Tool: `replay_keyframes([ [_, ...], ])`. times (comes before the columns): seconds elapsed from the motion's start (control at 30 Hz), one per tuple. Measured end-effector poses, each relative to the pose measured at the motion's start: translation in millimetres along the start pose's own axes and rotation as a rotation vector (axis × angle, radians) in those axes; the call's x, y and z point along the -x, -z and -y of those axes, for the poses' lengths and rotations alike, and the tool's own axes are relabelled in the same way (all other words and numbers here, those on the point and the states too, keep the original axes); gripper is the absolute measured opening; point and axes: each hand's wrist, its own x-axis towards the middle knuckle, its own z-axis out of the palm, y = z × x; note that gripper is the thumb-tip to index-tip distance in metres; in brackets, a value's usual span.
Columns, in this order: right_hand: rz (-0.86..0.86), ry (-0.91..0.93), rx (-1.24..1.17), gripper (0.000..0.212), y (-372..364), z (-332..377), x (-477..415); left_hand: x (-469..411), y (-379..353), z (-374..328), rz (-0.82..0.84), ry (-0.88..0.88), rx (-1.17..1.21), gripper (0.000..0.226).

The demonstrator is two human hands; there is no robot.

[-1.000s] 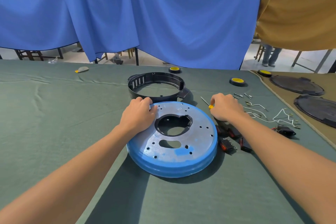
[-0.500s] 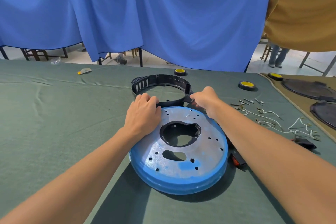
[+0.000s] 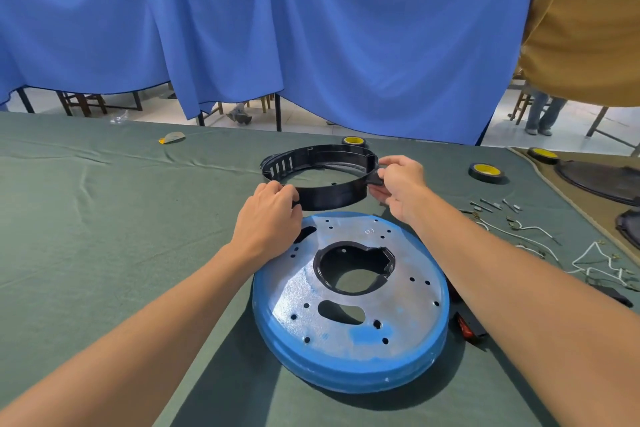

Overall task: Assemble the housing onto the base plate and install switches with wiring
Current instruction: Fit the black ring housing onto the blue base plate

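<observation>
My left hand (image 3: 268, 217) grips the near wall of the black housing (image 3: 320, 175), my right hand (image 3: 398, 180) pinches its side tab. Housing sits just behind the blue plate (image 3: 349, 305) on the green cloth (image 3: 104, 218). Wires (image 3: 526, 232) at right.

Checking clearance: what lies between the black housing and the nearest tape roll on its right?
Head view: the right hand, gripping the housing; then bare green cloth.
</observation>
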Motion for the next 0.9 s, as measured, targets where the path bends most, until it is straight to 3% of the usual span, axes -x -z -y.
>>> replay_keyframes([
  [0.27,0.020,-0.014,-0.259,0.027,24.6,18.1,13.3,1.8,13.3,-6.9,-0.119,0.002,0.000,0.028],
  [0.5,0.121,-0.042,-0.473,0.028,83.8,28.8,38.9,-2.5,41.0,-10.0,-0.222,-0.016,-0.024,0.056],
  [0.67,0.196,-0.006,-0.475,0.028,117.0,31.6,52.5,-3.9,55.8,-18.4,-0.162,-0.028,0.013,0.084],
  [0.9,0.303,0.015,-0.517,0.025,151.0,39.1,65.4,5.7,69.8,-27.2,-0.200,-0.165,0.098,0.070],
])
